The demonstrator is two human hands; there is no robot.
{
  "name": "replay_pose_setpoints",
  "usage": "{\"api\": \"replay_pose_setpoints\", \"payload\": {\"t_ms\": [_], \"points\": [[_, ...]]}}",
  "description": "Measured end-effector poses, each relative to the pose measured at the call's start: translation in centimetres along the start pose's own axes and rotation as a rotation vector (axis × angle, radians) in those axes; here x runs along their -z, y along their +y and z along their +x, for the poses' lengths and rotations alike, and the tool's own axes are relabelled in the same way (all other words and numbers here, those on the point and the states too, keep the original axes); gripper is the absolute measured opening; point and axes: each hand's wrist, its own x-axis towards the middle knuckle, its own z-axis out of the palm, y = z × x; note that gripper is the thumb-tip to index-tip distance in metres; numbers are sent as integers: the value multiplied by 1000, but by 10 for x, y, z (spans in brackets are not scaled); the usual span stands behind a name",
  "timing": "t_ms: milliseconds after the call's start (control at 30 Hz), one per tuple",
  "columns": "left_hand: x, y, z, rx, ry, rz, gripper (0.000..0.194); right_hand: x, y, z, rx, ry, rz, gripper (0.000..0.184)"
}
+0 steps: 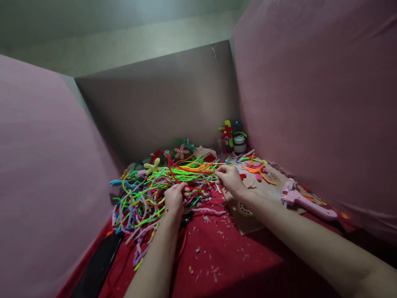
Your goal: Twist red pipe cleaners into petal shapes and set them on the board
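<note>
Red stems: several fuzzy strands [201, 170] lay across the far part of the pile, between the hands and reaching toward the right one.
Stem pile: a loose tangle [182, 176] of green, lilac, orange and yellow lengths spread over the left and middle of the red cloth [223, 258].
Left hand: this hand [175, 198] was over the near right edge of the pile, with thumb and fingers drawn together; what lay between them was too small to tell.
Right hand: farther out and to the right, this hand [228, 179] had its fingertips brought close together at the right end of the red stems; whether they pinched one, I cannot tell.
Weight and feel: each strand was probably very light and soft on the outside, with a bendable core that would keep a crease; slipping seemed unlikely, snagging on neighbours more so.
Best hold: a fingertip pinch near a free end looked right, since a grab at the middle would likely drag other strands along.
Finished-looking flowers: a pale yellow one [152, 166] and a pink one [181, 151] stood at the far left edge; their petals would probably squash under a firm grip.
Glue gun: the pink tool [310, 205] lay on the right, partly over the cardboard [248, 223], apart from both hands; its handle seemed the safer place to hold.
</note>
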Motion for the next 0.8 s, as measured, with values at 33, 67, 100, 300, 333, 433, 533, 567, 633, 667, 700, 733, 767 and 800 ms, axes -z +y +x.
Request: {"api": "replay_pose_setpoints", "payload": {"t_ms": [33, 67, 100, 300, 333, 433, 533, 567, 633, 667, 700, 733, 767, 800], "points": [[5, 0, 1, -3, 27, 24, 20, 1, 0, -1, 4, 13, 31, 10], [10, 0, 1, -2, 48, 53, 20, 1, -1, -2, 9, 25, 75, 10], [15, 0, 2, -1, 65, 85, 21, 2, -1, -3, 14, 37, 134, 11], [26, 6, 3, -7, 113, 199, 22, 11, -8, -8, 41, 226, 498, 17], [25, 5, 2, -10, 112, 215, 22, 14, -8, -8, 47, 258, 532, 18], [21, 0, 1, -12, 78, 295, 23, 19, -10, -7, 95, 302, 609, 19], [17, -2, -2, -20, 20, 391, 28, 20, -12, -11, 188, 291, 653, 21], [16, 0, -3, -37, 11, 407, 30, 19, -13, -14, 219, 273, 653, 21], [13, 5, -8, -87, 3, 403, 31, 17, -14, -19, 255, 206, 632, 21], [11, 9, -11, -112, -4, 388, 29, 15, -14, -22, 255, 154, 609, 20], [9, 13, -16, -132, -15, 371, 27, 13, -13, -25, 245, 93, 578, 18], [7, 18, -21, -149, -41, 338, 28, 11, -12, -27, 235, 27, 534, 16], [5, 22, -26, -166, -81, 292, 34, 10, -10, -29, 231, -35, 474, 14], [4, 26, -31, -180, -138, 228, 41, 9, -8, -31, 236, -86, 400, 13]]}}
